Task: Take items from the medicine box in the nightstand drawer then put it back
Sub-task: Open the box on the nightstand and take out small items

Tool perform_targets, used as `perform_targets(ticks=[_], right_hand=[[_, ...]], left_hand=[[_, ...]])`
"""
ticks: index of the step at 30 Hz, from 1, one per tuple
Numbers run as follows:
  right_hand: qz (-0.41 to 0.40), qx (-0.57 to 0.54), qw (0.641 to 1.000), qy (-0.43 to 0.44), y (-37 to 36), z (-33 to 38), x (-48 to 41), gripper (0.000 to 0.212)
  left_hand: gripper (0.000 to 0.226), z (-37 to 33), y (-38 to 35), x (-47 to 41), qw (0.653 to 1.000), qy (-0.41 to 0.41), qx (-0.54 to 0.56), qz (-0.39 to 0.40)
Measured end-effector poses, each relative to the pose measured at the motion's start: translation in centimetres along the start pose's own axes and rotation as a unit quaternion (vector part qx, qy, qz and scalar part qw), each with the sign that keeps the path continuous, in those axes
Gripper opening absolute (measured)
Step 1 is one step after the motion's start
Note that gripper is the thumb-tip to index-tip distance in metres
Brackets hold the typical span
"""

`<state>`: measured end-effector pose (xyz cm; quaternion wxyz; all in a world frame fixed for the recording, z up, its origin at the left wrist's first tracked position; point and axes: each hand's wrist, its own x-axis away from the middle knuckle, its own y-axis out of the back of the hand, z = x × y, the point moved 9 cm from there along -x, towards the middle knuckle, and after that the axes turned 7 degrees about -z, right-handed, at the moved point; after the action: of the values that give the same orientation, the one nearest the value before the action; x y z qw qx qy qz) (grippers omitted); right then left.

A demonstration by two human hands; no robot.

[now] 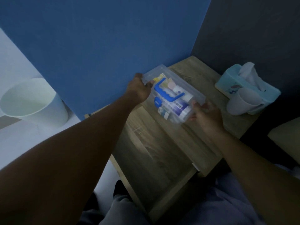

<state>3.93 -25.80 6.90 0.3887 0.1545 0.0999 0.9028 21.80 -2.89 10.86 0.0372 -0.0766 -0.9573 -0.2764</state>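
Observation:
A clear plastic medicine box (174,95) with a blue handle and blue latch sits over the wooden nightstand top (209,88), lid closed, with bottles and packets showing inside. My left hand (138,88) grips its far-left end. At the near-right end, my right hand (206,116) holds the box. Below them the nightstand drawer (155,156) is pulled out; its inside looks bare.
A light-blue tissue box (248,88) with a white cup (241,103) against it stands at the right of the nightstand. A white bin (32,101) stands on the floor at left. The blue wall is close behind; my knees are below the drawer.

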Motion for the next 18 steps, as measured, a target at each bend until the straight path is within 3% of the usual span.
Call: perform_targets(ticks=[4,6,8,11,14,18], right_hand=[[0.015,0.036,0.999,-0.018,0.0,0.7,-0.4,0.070],[0.003,0.110,0.993,0.041,0.7,2.2,-0.2,0.076],[-0.010,0.191,0.972,0.139,0.8,4.6,0.4,0.089],[0.058,0.284,0.928,0.235,-1.5,6.9,2.5,0.097],[0.105,0.400,0.872,0.262,-3.4,6.1,4.2,0.105],[0.071,0.423,0.859,0.279,-3.2,6.3,3.9,0.104]], left_hand=[[0.062,0.2,0.2,0.6,0.999,-0.029,-0.036,-0.015],[0.072,0.9,0.3,1.7,0.999,-0.021,-0.012,-0.025],[0.075,2.6,0.5,3.3,0.998,0.028,0.035,-0.051],[0.065,4.5,-0.9,5.8,0.992,0.086,0.088,-0.040],[0.050,4.7,-3.2,7.0,0.971,0.143,0.191,0.020],[0.041,4.7,-4.5,7.3,0.929,0.223,0.295,0.006]])
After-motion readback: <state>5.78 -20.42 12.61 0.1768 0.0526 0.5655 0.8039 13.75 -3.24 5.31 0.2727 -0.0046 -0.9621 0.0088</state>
